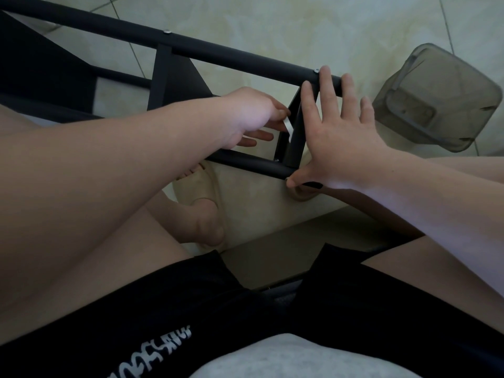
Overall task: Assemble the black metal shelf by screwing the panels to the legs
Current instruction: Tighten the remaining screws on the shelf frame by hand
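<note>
L hand (253,115) grip pinches silver tool (288,124) by panel (296,139); R hand (338,132) flat, spread, on leg (245,60).

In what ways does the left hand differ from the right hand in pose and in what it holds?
The left hand pinches a small silvery tool; the right hand holds nothing. The left hand's fingers lie close together; the right hand's are spread wide across two black metal tubes. Both work at the same shelf corner.
</note>
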